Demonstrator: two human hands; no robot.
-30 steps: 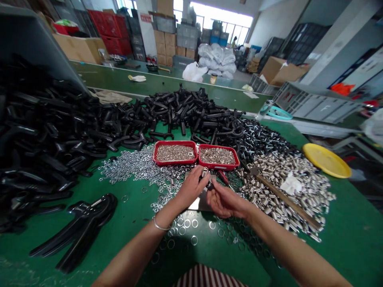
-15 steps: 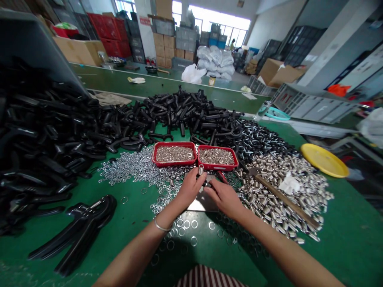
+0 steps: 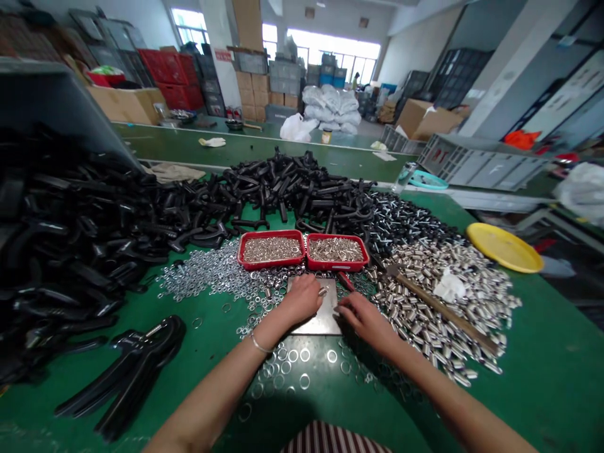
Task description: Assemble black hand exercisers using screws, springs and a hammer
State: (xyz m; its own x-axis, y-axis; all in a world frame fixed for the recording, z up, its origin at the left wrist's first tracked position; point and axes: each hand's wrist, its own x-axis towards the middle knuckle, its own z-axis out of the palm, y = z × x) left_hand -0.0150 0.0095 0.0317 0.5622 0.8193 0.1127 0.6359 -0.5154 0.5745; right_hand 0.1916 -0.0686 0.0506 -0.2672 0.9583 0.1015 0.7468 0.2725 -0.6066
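Note:
My left hand [image 3: 303,299] is closed over a metal plate [image 3: 325,314], palm down. A small coiled metal spring [image 3: 323,291] sticks out from its fingers on the right side; whatever else sits under the fingers is hidden. Just right of the plate is my right hand [image 3: 363,316], its thumb and fingertips brought together at the plate's edge. Anything between those fingertips is too small to make out. Behind the plate stand two red trays, the left tray [image 3: 271,264] and the right tray [image 3: 337,264], both full of small metal pieces. A red-handled tool [image 3: 346,281] lies near my right hand.
Black plastic clamp parts [image 3: 283,182] are heaped behind and left, with one black clamp [image 3: 136,365] apart. Silver rings [image 3: 202,270] spread left. Metal cylinders [image 3: 453,314] lie right, under a wooden-handled hammer [image 3: 443,308]. A yellow lid [image 3: 504,247] lies beyond.
My hands have moved apart, the right one drawing back to the plate's right side. My left hand has turned palm down, and the spring, upright before, now points sideways.

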